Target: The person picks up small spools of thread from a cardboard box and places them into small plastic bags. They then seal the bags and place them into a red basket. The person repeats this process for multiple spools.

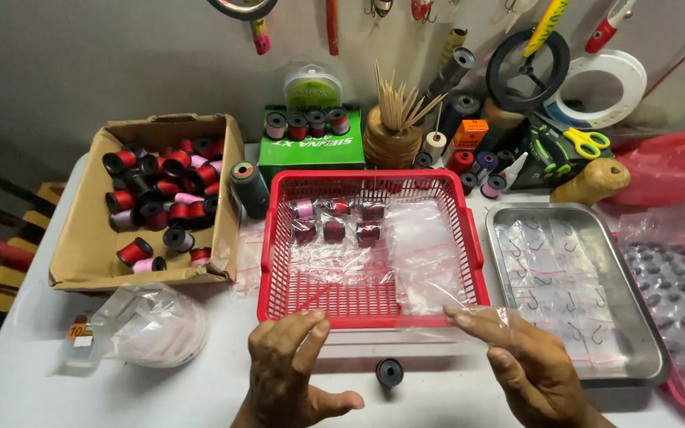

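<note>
My left hand (287, 368) and my right hand (529, 364) are at the near edge of the table, just in front of a red plastic basket (275, 238). Between their fingertips they hold a small clear plastic bag (402, 331), stretched flat over the basket's front rim. On the white table between my hands stands a small black spool (389, 372), touched by neither hand. Inside the basket lie several clear bags with pink and dark red thread spools (334, 220).
A cardboard box (89, 238) of red, black and pink spools sits at the left, with a pile of clear bags (148, 325) in front of it. A metal tray (652, 349) with bagged hooks is at the right. Behind it are scissors (584, 141), a toothpick holder (392, 139) and a green box (311, 150).
</note>
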